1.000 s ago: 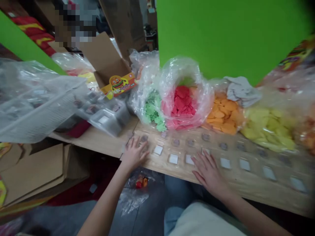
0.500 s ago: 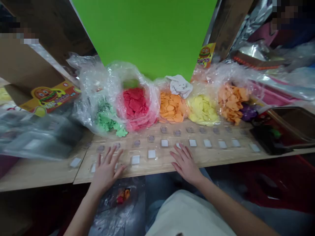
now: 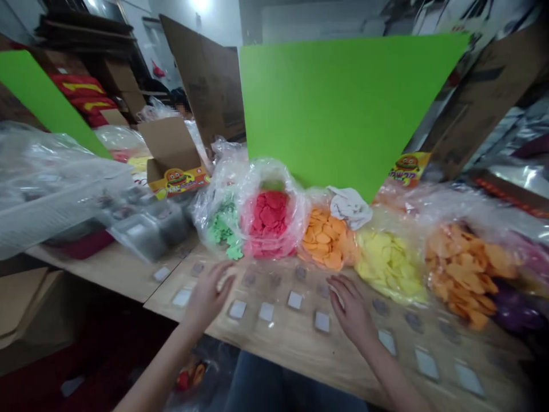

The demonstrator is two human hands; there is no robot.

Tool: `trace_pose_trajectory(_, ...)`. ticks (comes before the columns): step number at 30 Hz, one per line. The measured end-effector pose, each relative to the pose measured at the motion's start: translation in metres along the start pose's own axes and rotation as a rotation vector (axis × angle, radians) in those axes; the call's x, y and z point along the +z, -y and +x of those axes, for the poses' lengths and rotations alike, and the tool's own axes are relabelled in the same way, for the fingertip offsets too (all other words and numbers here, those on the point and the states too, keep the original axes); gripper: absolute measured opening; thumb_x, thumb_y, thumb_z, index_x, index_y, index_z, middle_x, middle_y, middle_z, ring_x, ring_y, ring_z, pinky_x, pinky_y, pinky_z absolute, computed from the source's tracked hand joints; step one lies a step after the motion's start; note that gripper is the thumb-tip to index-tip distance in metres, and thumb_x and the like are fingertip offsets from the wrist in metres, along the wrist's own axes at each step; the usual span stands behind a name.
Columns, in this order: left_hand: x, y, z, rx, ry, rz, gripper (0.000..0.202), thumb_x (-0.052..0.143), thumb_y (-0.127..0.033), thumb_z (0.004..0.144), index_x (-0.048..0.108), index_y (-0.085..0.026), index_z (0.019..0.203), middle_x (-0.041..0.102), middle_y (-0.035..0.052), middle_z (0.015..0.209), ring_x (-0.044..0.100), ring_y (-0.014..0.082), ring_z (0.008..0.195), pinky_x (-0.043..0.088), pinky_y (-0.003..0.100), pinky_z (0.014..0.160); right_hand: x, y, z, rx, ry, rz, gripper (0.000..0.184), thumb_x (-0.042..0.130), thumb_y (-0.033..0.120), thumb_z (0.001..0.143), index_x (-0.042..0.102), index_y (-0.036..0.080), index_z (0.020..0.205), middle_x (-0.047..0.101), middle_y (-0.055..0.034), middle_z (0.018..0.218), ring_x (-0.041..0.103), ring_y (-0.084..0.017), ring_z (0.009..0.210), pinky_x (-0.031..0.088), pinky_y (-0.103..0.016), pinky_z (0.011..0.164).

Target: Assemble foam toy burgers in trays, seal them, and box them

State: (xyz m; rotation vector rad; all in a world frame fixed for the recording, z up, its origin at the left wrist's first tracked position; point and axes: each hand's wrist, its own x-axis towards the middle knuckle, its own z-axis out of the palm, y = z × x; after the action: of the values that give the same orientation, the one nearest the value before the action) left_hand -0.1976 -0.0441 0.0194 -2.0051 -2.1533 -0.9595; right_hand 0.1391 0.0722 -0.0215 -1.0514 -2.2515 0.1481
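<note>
My left hand [image 3: 209, 293] is over the left part of the table, thumb apart from the fingers, with nothing visible in it. It is among clear plastic blister packs laid in rows, such as one with a white square [image 3: 237, 309]. My right hand [image 3: 349, 306] reaches toward the back row, fingers loosely apart, close to a pack with a round greyish piece [image 3: 323, 289]. Its palm side is hidden. Behind the packs stand open plastic bags of flat foam pieces: green [image 3: 223, 226], red [image 3: 270, 214], orange [image 3: 323, 236] and yellow [image 3: 388, 260].
A green board [image 3: 338, 109] stands upright behind the bags, with a white crumpled cloth [image 3: 350, 207] before it. More orange pieces [image 3: 467, 269] lie at right. Stacked clear trays [image 3: 146, 229] and an open printed carton [image 3: 175, 177] are at left. The table's front edge runs below my forearms.
My view has swung up and left. Both hands have moved forward from the front row of packs toward the back row, and their fingers are less spread.
</note>
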Motion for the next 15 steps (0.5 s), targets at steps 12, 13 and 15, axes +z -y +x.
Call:
trace_pose_trajectory(12, 0.113, -0.048, 0.188, 0.168, 0.261, 0.235, 0.027, 0.044, -0.024, 0.084, 0.058, -0.015, 0.106, 0.059, 0.0142, 0.114, 0.05, 0.0271, 0.111, 0.03, 0.052, 0.095, 0.032, -0.069, 0.135, 0.007, 0.066, -0.063, 0.031, 0.045, 0.018, 0.081, 0.058, 0.012, 0.107, 0.058, -0.0142, 0.106, 0.049, -0.025, 0.103, 0.039, -0.045, 0.091)
trace_pose_trajectory(13, 0.114, -0.041, 0.187, 0.151, 0.257, 0.234, 0.028, 0.044, -0.024, 0.084, 0.057, -0.016, 0.107, 0.059, 0.0135, 0.115, 0.05, 0.0268, 0.111, 0.029, 0.053, 0.096, 0.033, -0.07, 0.134, 0.015, 0.066, -0.048, 0.031, 0.046, 0.019, 0.08, 0.059, 0.012, 0.107, 0.057, -0.0144, 0.108, 0.049, -0.026, 0.105, 0.039, -0.046, 0.092)
trace_pose_trajectory(15, 0.11, -0.039, 0.18, 0.138, 0.25, 0.236, 0.031, 0.045, -0.025, 0.084, 0.054, -0.018, 0.113, 0.054, 0.0124, 0.122, 0.045, 0.0262, 0.116, 0.025, 0.053, 0.1, 0.028, -0.068, 0.132, 0.039, 0.063, -0.005, 0.03, 0.047, 0.022, 0.081, 0.059, 0.014, 0.107, 0.058, -0.0135, 0.109, 0.049, -0.026, 0.106, 0.039, -0.046, 0.092)
